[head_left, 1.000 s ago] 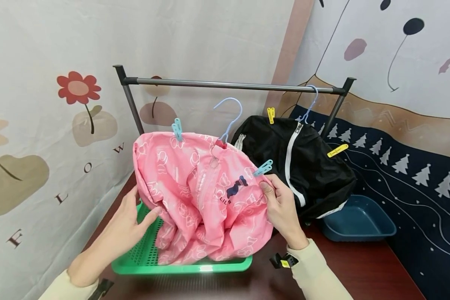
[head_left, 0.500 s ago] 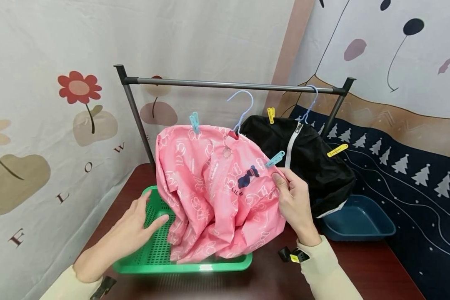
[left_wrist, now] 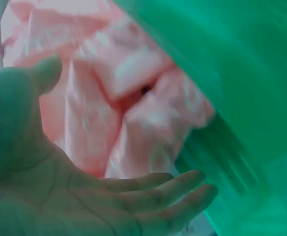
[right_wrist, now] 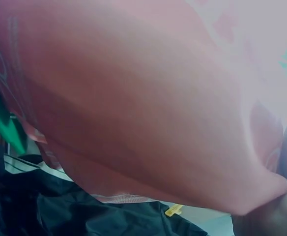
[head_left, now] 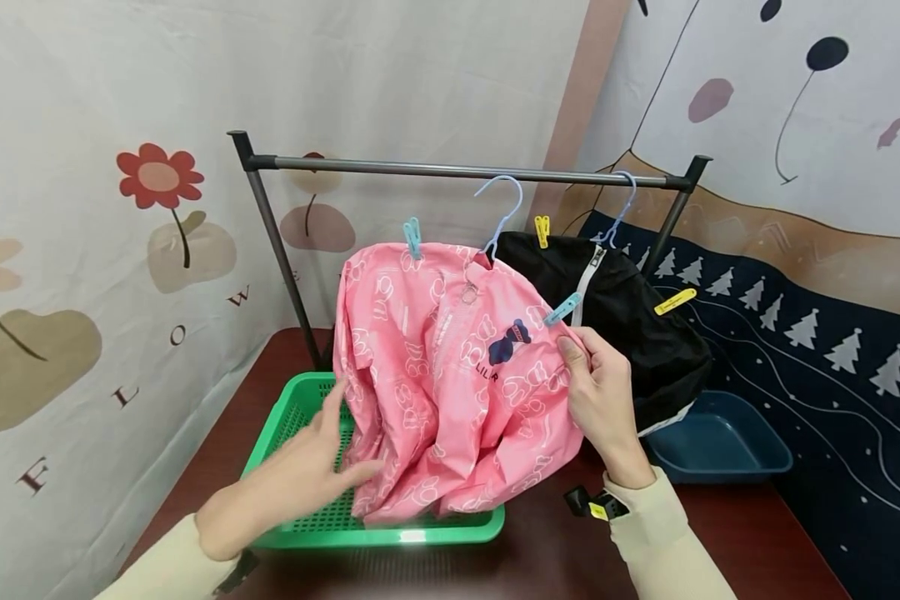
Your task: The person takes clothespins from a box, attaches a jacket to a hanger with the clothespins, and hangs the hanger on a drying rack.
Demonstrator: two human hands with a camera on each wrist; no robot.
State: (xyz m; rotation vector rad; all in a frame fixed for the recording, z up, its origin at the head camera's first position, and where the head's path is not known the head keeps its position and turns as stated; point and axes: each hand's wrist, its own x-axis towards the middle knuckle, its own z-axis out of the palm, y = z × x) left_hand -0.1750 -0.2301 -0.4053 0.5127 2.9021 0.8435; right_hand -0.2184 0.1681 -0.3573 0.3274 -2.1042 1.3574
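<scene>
A pink jacket [head_left: 412, 375] with white outlines and a dark bow print hangs on a light blue hanger [head_left: 508, 218]. The hanger's hook overlaps the rack's rail in the head view; contact cannot be told. Light blue clothespins [head_left: 413, 238] sit on both shoulders. My right hand [head_left: 606, 398] pinches the jacket's right-side edge, below one clothespin. Beside the jacket's left side is my left hand [head_left: 303, 471], fingers extended, over the green basket [head_left: 270, 433]. The left wrist view shows its palm [left_wrist: 70, 196] with nothing held, near pink folds.
A metal rack with a horizontal rail [head_left: 405, 169] stands behind. A black jacket [head_left: 645, 350] with yellow clothespins [head_left: 542, 231] hangs at its right on another hanger. A blue basin [head_left: 720, 437] sits on the dark red table [head_left: 540, 558].
My right hand has carried the pink jacket and its hanger rightward and up, bringing the hook to the rail's height. The left hand left the jacket's side, then followed rightward.
</scene>
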